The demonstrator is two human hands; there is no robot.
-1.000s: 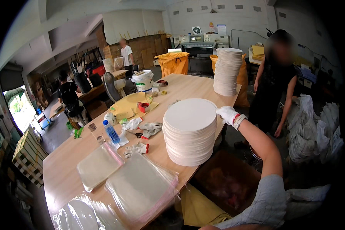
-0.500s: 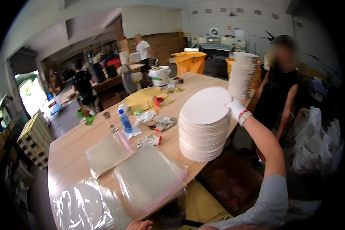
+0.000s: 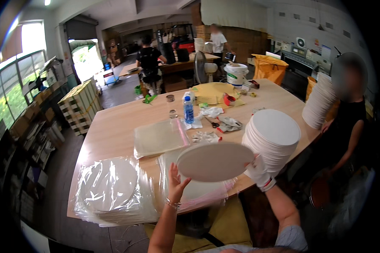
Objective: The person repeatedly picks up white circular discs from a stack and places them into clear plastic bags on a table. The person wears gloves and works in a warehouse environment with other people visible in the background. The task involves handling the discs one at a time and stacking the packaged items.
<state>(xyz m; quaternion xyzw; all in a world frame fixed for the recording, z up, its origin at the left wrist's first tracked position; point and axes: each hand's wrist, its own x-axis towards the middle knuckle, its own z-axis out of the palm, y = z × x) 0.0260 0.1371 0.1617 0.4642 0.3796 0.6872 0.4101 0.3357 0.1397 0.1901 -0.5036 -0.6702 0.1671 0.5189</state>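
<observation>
A round white board (image 3: 217, 162) is held tilted above the near part of the table. My right hand (image 3: 257, 168), in a white glove, grips its right edge. My bare left hand (image 3: 177, 183) is open at the board's left edge, fingers up and thumb apart; whether it touches is hard to tell. Just beyond my right hand stands a tall stack of the same round boards (image 3: 275, 128). Below the held board lies a pile of clear plastic bags (image 3: 173, 162), partly covered by it. To the left, round boards in shiny clear bags (image 3: 109, 185) are piled up.
Another bag pile (image 3: 160, 138), a blue bottle (image 3: 188, 110), scissors (image 3: 214, 123), work gloves (image 3: 230, 124) and red tape (image 3: 229, 100) lie on the table. At the right, a person (image 3: 346, 122) is beside a second board stack (image 3: 320, 101). Farther back stands a white bucket (image 3: 235, 75).
My right hand has brought a board off the stack, leftward and nearer to me. My left hand has risen from the lower edge to the board. The view has turned left.
</observation>
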